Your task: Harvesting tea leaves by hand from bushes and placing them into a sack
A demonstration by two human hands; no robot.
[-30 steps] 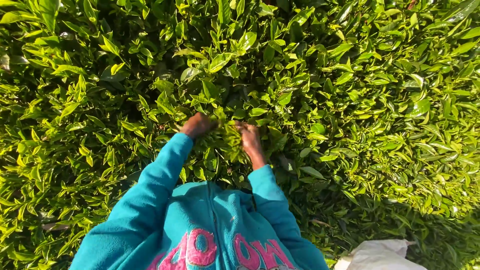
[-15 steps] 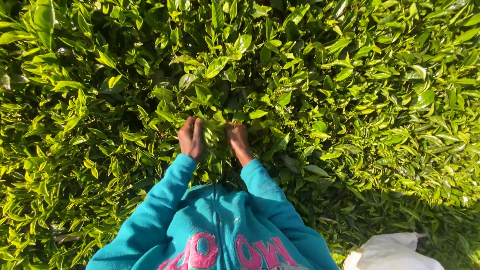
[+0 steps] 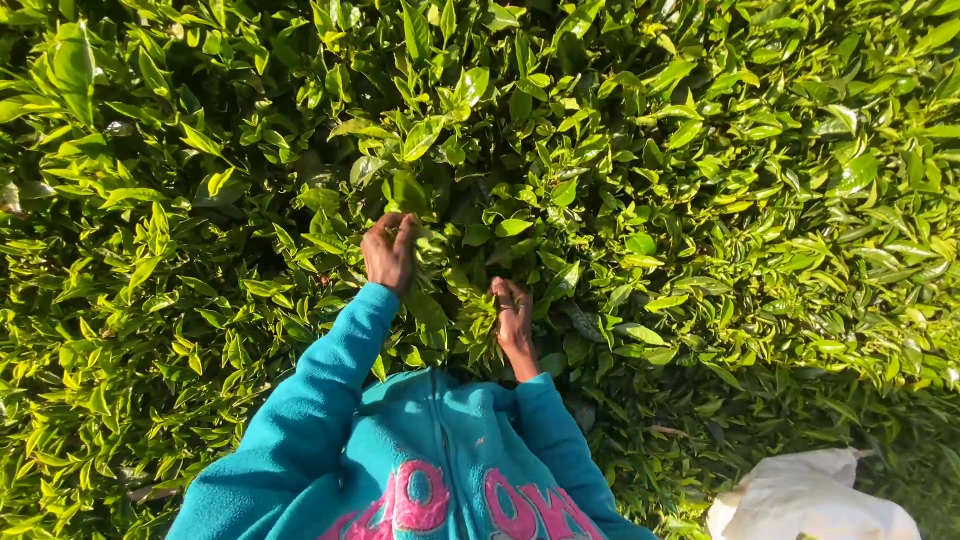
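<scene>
In the head view, a dense bush (image 3: 650,200) of glossy, pointed green leaves is seen from above, filling nearly the whole frame, with the leaf tips pointing mostly up and outward. The left hand (image 3: 390,252) is reached into the foliage, its fingers bunched together around a small sprig of leaves (image 3: 425,245), whose long axis cannot be made out among the surrounding growth. The right hand (image 3: 514,318) is held lower and nearer the body, fingers curled and pressed among the leaves; whether anything is pinched there cannot be told. Both arms are covered by soft teal fleece sleeves (image 3: 320,400). A white cloth bag (image 3: 810,500), crumpled, is cut off at the lower right edge.
</scene>
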